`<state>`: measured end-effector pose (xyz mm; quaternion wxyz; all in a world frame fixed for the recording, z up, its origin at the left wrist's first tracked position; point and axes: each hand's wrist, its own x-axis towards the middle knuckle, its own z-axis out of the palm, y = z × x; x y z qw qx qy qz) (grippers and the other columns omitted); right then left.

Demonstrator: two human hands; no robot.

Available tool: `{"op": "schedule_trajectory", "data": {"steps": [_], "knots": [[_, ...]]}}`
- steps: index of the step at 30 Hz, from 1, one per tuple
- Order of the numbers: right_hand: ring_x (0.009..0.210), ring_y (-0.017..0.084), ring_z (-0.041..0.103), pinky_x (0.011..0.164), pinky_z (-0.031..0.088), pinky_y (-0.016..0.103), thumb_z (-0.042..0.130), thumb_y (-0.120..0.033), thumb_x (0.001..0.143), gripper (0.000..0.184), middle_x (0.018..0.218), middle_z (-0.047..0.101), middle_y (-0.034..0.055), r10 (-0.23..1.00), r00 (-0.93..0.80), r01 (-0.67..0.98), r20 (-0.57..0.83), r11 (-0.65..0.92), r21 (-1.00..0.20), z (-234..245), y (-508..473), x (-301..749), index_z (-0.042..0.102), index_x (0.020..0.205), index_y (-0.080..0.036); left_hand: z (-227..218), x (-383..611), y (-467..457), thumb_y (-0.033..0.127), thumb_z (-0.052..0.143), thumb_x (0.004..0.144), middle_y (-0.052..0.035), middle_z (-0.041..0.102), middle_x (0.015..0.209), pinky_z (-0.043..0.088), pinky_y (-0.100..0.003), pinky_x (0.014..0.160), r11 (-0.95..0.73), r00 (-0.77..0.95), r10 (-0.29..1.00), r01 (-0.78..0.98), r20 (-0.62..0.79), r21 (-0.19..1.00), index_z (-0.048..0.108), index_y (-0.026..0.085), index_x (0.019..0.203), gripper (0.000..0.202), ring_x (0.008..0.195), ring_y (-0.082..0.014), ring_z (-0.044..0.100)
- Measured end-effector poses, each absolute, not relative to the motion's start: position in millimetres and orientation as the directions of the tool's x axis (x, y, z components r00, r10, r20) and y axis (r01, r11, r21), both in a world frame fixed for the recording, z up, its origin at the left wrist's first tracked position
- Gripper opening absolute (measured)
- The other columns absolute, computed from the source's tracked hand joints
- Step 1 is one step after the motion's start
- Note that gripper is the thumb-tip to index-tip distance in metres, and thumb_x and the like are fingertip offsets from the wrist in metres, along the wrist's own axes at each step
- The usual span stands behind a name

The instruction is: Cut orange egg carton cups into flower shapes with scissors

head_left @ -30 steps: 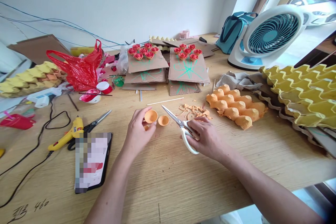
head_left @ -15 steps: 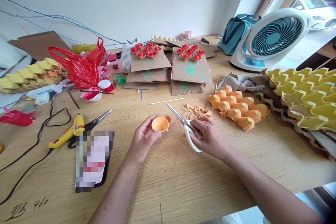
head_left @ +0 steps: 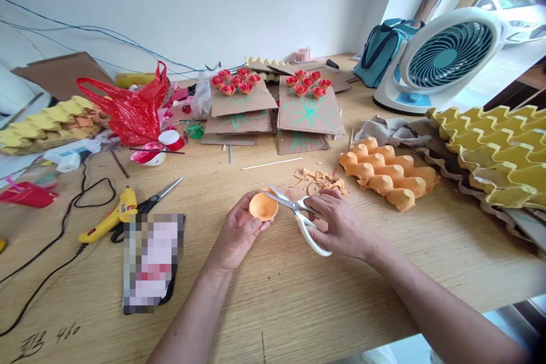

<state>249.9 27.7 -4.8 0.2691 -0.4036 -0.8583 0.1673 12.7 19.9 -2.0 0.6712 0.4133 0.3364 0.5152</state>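
Observation:
My left hand (head_left: 239, 230) is closed round a small orange egg-carton cup (head_left: 263, 206), held just above the wooden table (head_left: 298, 307) with its hollow facing me. My right hand (head_left: 336, 224) grips white-handled scissors (head_left: 298, 213). Their blades are parted and point left, with the tips at the cup's right rim. A little pile of orange cardboard scraps (head_left: 318, 181) lies just beyond my right hand.
An orange egg tray (head_left: 390, 173) and stacked yellow trays (head_left: 495, 151) lie to the right, with a fan (head_left: 443, 57) behind. Cardboard sheets bearing red paper flowers (head_left: 309, 108) stand ahead. At left are a phone (head_left: 149, 261), a yellow glue gun (head_left: 108, 222), black-handled scissors (head_left: 149, 202) and a red bag (head_left: 128, 108).
My left hand lifted one orange cup off the table and turned it toward me. My right hand swung the scissors down and left until the blades met the cup's rim.

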Motion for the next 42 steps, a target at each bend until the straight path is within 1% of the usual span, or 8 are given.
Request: {"op": "schedule_trajectory", "data": {"steps": [3,6,11,17,25,29,36,42], "knots": [[0.072,0.017,0.054,0.089,0.037,0.035,0.060,-0.035,0.090,0.019,0.078,0.060,-0.0001,0.776,-0.559,0.607,0.293,0.624,-0.493,-3.2,27.8,251.4,0.048,0.082,-0.021,-3.0,12.8,19.8,0.037,0.084,0.069,-0.0043,0.063,0.094,0.042,-0.023,0.063,0.113,0.250,0.968,-0.398,-0.010,0.910,0.070,0.019,0.110,0.047,0.073,-0.0111,0.050],[0.076,0.018,0.056,0.091,0.037,0.037,0.061,-0.036,0.089,0.019,0.083,0.062,0.0017,0.772,-0.576,0.612,0.268,0.625,-0.485,-2.5,27.8,251.8,0.050,0.086,-0.021,-4.4,12.3,20.6,0.035,0.085,0.069,-0.0059,0.065,0.101,0.044,-0.022,0.066,0.096,0.272,0.962,-0.388,0.014,0.917,0.071,0.020,0.111,0.047,0.080,-0.0127,0.051],[0.078,0.020,0.055,0.091,0.037,0.039,0.060,-0.041,0.089,0.022,0.086,0.063,0.0028,0.770,-0.574,0.621,0.277,0.630,-0.466,-1.5,26.8,250.6,0.051,0.092,-0.021,-9.7,10.8,21.4,0.034,0.085,0.068,-0.0070,0.067,0.106,0.048,-0.023,0.071,0.097,0.288,0.957,-0.368,0.014,0.925,0.073,0.021,0.111,0.046,0.089,-0.0165,0.056],[0.083,0.021,0.059,0.100,0.034,0.043,0.061,-0.039,0.087,0.020,0.089,0.064,0.0021,0.770,-0.584,0.613,0.258,0.626,-0.482,0.3,24.3,249.6,0.053,0.093,-0.021,-15.6,9.7,20.5,0.034,0.085,0.067,-0.0054,0.069,0.106,0.050,-0.024,0.074,0.133,0.334,0.943,-0.378,0.000,0.916,0.073,0.023,0.110,0.046,0.089,-0.0165,0.059],[0.073,0.017,0.061,0.108,0.029,0.043,0.059,-0.037,0.088,0.019,0.077,0.061,-0.0024,0.765,-0.580,0.597,0.280,0.632,-0.494,-1.6,24.7,250.2,0.049,0.085,-0.022,-12.5,8.2,19.6,0.036,0.084,0.070,-0.0049,0.067,0.100,0.049,-0.021,0.070,0.122,0.342,0.940,-0.371,0.013,0.921,0.075,0.022,0.106,0.039,0.087,-0.0147,0.056],[0.071,0.017,0.061,0.107,0.030,0.043,0.060,-0.039,0.089,0.022,0.074,0.061,-0.0029,0.766,-0.571,0.600,0.296,0.635,-0.487,-2.4,25.4,250.4,0.049,0.083,-0.022,-11.7,7.5,19.7,0.037,0.084,0.070,-0.0050,0.066,0.102,0.049,-0.020,0.069,0.130,0.336,0.942,-0.364,0.000,0.922,0.074,0.022,0.105,0.039,0.087,-0.0147,0.056],[0.066,0.016,0.059,0.105,0.031,0.041,0.059,-0.039,0.091,0.022,0.067,0.060,-0.0047,0.757,-0.584,0.588,0.293,0.643,-0.490,-0.3,24.5,252.6,0.050,0.083,-0.021,-9.0,4.3,21.3,0.036,0.085,0.068,-0.0022,0.061,0.087,0.049,-0.019,0.066,0.120,0.329,0.944,-0.355,0.004,0.927,0.075,0.021,0.100,0.036,0.079,-0.0123,0.052],[0.074,0.019,0.060,0.101,0.034,0.042,0.063,-0.038,0.086,0.021,0.076,0.063,-0.0006,0.761,-0.569,0.620,0.311,0.646,-0.446,3.8,23.3,250.4,0.051,0.086,-0.021,-6.3,3.2,20.5,0.036,0.084,0.069,-0.0064,0.070,0.101,0.050,-0.023,0.075,0.090,0.322,0.946,-0.336,0.024,0.937,0.076,0.022,0.109,0.043,0.091,-0.0175,0.059]]}}
